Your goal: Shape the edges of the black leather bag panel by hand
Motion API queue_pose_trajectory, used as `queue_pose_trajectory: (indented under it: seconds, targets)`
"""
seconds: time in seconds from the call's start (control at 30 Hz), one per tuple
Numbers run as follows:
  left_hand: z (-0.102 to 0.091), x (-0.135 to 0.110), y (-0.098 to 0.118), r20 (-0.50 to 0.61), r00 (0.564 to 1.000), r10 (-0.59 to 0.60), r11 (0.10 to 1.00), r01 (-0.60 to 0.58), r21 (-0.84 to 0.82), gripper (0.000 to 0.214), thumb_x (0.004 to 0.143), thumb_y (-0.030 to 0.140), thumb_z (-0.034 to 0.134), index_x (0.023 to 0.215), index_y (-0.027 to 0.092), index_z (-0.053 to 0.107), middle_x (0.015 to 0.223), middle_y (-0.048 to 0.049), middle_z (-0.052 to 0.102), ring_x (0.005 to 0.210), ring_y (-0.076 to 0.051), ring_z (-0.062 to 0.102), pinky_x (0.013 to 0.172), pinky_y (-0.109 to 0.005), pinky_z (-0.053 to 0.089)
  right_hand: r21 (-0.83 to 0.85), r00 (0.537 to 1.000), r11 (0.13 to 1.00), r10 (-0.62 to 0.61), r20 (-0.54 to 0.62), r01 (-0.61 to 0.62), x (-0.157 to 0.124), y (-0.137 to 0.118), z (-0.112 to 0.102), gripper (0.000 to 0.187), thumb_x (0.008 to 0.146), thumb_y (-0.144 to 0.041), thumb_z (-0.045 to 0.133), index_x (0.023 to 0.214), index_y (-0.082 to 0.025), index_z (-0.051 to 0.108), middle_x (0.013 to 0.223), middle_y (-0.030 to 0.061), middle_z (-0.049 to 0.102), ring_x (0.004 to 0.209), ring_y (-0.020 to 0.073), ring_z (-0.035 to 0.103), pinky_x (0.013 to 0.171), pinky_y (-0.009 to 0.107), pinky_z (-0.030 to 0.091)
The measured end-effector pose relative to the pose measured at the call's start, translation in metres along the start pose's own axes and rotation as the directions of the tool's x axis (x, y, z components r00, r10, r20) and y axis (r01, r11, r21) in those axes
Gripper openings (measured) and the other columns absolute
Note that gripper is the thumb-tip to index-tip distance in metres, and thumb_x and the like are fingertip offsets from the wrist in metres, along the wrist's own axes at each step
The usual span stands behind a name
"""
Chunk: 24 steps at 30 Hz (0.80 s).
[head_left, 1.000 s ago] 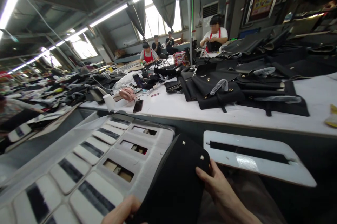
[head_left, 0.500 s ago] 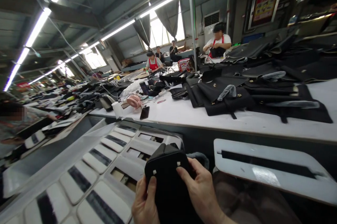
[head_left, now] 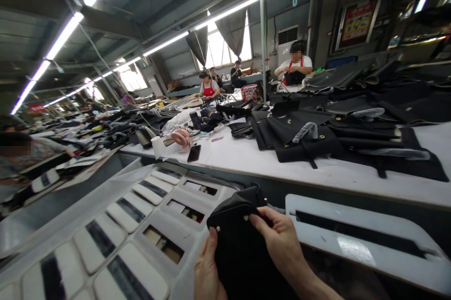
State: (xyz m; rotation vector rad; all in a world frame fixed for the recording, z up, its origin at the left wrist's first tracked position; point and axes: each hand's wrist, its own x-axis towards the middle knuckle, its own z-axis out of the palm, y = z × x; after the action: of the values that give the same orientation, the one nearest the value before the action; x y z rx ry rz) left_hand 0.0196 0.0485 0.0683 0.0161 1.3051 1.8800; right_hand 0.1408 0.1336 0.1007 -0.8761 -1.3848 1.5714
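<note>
I hold a black leather bag piece [head_left: 239, 248] with small pale studs, low in the middle of the view. My left hand [head_left: 207, 272] grips its left edge, fingers curled round it. My right hand [head_left: 282, 239] pinches the folded top of the piece near a stud. The piece is bent over at the top, and a small metal fitting shows at its upper rim.
White templates with dark slots [head_left: 141, 225] lie at the left, another white slotted board [head_left: 359, 239] at the right. A long white table [head_left: 268, 168] carries stacks of black bag panels [head_left: 317, 140], a pink fan [head_left: 181, 138] and a phone [head_left: 194, 152]. Several people in red aprons work at the far end.
The flat black piece has been folded and drawn in between both hands. The right hand shifted onto its top edge, and the camera tilted up slightly.
</note>
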Motion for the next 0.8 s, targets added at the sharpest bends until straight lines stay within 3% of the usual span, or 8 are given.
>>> queue_pose_trajectory:
  seconds: [0.1, 0.2, 0.37, 0.47, 0.57, 0.67, 0.73, 0.8]
  targets:
    - [0.001, -0.002, 0.001, 0.043, 0.998, 0.048, 0.998, -0.049, 0.04, 0.043, 0.075, 0.047, 0.077, 0.103, 0.018, 0.062, 0.098, -0.0076, 0.071, 0.095, -0.026, 0.068, 0.083, -0.034, 0.056, 0.19, 0.986, 0.968, 0.153, 0.063, -0.162, 0.003, 0.002, -0.011, 0.037, 0.072, -0.051, 0.075, 0.086, -0.017, 0.072, 0.074, 0.0049, 0.068, 0.072, 0.0225, 0.061, 0.064, 0.03, 0.047]
    - [0.005, -0.005, 0.005, 0.039, 0.969, 0.246, 0.938, -0.248, 0.244, 0.046, 0.081, 0.061, 0.064, 0.097, 0.019, 0.058, 0.096, -0.0052, 0.068, 0.094, -0.023, 0.066, 0.083, -0.032, 0.052, 0.234, 0.976, 0.948, 0.206, 0.072, -0.218, 0.003, 0.002, -0.017, 0.041, 0.071, -0.054, 0.076, 0.089, -0.017, 0.071, 0.076, 0.0047, 0.068, 0.072, 0.0221, 0.062, 0.066, 0.031, 0.049]
    - [0.015, -0.004, 0.02, 0.162, 0.867, 0.47, 0.682, -0.474, 0.557, 0.053, 0.09, 0.068, 0.04, 0.09, 0.018, 0.058, 0.092, -0.007, 0.064, 0.097, -0.024, 0.059, 0.084, -0.031, 0.046, 0.012, 0.994, 0.995, 0.102, -0.036, -0.101, 0.001, -0.002, -0.016, 0.046, 0.077, -0.063, 0.066, 0.085, -0.018, 0.066, 0.071, 0.0026, 0.06, 0.069, 0.019, 0.055, 0.058, 0.026, 0.044]
    - [0.019, 0.0, 0.022, 0.22, 0.845, 0.487, 0.644, -0.518, 0.563, 0.051, 0.092, 0.065, 0.039, 0.085, 0.019, 0.059, 0.082, -0.0061, 0.063, 0.096, -0.024, 0.059, 0.08, -0.03, 0.047, -0.105, 0.997, 0.994, 0.032, -0.077, -0.04, 0.005, 0.001, -0.017, 0.05, 0.081, -0.067, 0.059, 0.073, -0.018, 0.061, 0.063, 0.0006, 0.051, 0.06, 0.0146, 0.045, 0.052, 0.025, 0.036]
    - [0.023, 0.004, 0.016, 0.225, 0.888, 0.401, 0.758, -0.46, 0.462, 0.051, 0.092, 0.063, 0.044, 0.095, 0.016, 0.064, 0.092, -0.0083, 0.067, 0.102, -0.025, 0.06, 0.088, -0.031, 0.047, -0.042, 0.995, 0.995, 0.088, -0.041, -0.09, 0.012, 0.005, -0.019, 0.05, 0.08, -0.067, 0.059, 0.067, -0.019, 0.056, 0.059, -0.0004, 0.048, 0.054, 0.0139, 0.042, 0.049, 0.026, 0.034]
    - [0.029, 0.008, 0.006, 0.318, 0.933, 0.171, 0.938, -0.252, 0.238, 0.053, 0.092, 0.06, 0.046, 0.107, 0.013, 0.066, 0.1, -0.011, 0.07, 0.1, -0.026, 0.064, 0.089, -0.034, 0.05, 0.156, 0.977, 0.965, 0.207, 0.052, -0.212, 0.02, 0.008, -0.019, 0.049, 0.075, -0.065, 0.066, 0.065, -0.019, 0.054, 0.057, -0.0009, 0.051, 0.052, 0.0139, 0.045, 0.049, 0.026, 0.036]
    - [0.031, 0.011, 0.0, 0.356, 0.932, 0.069, 0.984, -0.123, 0.131, 0.054, 0.091, 0.059, 0.049, 0.111, 0.012, 0.066, 0.098, -0.0118, 0.071, 0.095, -0.027, 0.067, 0.084, -0.036, 0.054, 0.249, 0.962, 0.93, 0.255, 0.095, -0.271, 0.024, 0.012, -0.02, 0.048, 0.074, -0.063, 0.069, 0.067, -0.018, 0.055, 0.059, -0.0008, 0.054, 0.052, 0.0138, 0.047, 0.051, 0.026, 0.039]
    - [0.031, 0.016, -0.003, 0.341, 0.939, 0.04, 0.992, -0.079, 0.102, 0.054, 0.09, 0.059, 0.052, 0.113, 0.012, 0.066, 0.098, -0.012, 0.072, 0.091, -0.026, 0.069, 0.081, -0.035, 0.055, 0.262, 0.958, 0.921, 0.272, 0.094, -0.287, 0.023, 0.019, -0.022, 0.045, 0.075, -0.061, 0.069, 0.073, -0.017, 0.059, 0.061, -0.0002, 0.057, 0.054, 0.0144, 0.051, 0.053, 0.026, 0.042]
